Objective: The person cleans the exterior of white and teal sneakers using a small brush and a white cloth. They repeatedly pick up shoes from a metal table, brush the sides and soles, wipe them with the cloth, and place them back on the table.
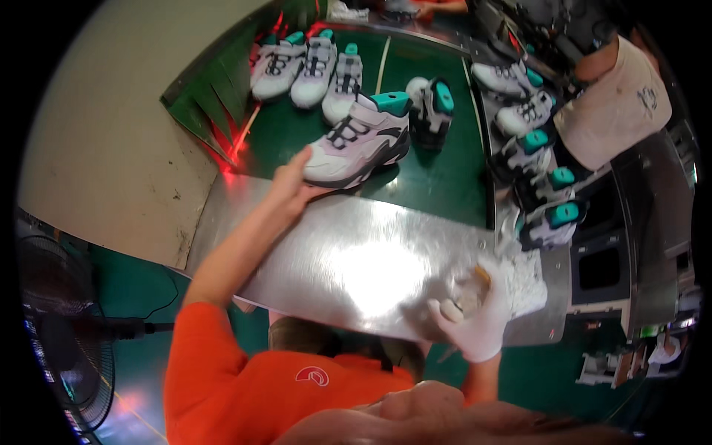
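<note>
Head view: bare left hand (291,180) reaches past the far edge of the steel table (334,259), fingers spread against the toe of the white sneaker (361,141) on the green belt (437,178). Gloved right hand (475,315), half curled, pinches a small brush (482,276) near the table's right corner.

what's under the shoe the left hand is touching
The shoe sits on the green belt, its toe at the edge of the steel plate, where the left hand touches it. Its sole covers whatever lies directly beneath.
</note>
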### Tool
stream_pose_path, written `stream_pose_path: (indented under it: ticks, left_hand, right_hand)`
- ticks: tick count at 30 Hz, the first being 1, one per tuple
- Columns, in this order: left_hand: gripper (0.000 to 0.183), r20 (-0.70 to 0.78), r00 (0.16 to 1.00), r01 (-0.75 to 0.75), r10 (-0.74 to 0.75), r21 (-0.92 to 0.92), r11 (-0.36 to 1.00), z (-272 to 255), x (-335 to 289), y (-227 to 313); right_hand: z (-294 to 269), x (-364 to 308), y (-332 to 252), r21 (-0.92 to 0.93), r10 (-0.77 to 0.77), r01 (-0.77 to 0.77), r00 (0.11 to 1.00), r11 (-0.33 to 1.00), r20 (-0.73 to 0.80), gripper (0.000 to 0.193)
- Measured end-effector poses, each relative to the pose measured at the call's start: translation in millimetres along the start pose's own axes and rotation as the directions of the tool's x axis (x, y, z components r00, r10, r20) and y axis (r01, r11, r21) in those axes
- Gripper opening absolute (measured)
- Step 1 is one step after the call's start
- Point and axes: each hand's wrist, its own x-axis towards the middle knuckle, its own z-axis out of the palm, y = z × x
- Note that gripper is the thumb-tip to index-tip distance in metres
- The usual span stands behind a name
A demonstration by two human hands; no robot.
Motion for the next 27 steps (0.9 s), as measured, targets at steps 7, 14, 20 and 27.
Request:
stream_pose_path:
  ticks: [7, 14, 20, 27]
  left_hand:
    - [0.051, -0.213, 0.961, -0.213, 0.178, -0.154, 0.965, 94, 165, -51]
    - [0.056, -0.125, 0.977, 0.136, 0.172, 0.989, -0.059, 145, 202, -5]
    - [0.072, 0.41, 0.9, -0.347, 0.148, 0.879, -0.326, 252, 205, 1]
    - [0.06, 0.327, 0.91, -0.209, 0.256, 0.893, -0.398, 258, 244, -29]
  right_hand:
    - [16, -75, 90, 0.056, 0.414, -0.42, 0.846, 0.906, -0.336, 0.081]
    - [6, -68, 83, 0.277, 0.428, -0.35, 0.849, 0.895, -0.311, 0.08]
    - [15, -92, 115, 0.517, 0.769, -0.674, 0.637, 0.528, 0.046, 0.085]
    - [2, -62, 77, 0.328, 0.451, -0.371, 0.865, 0.869, -0.219, 0.084]
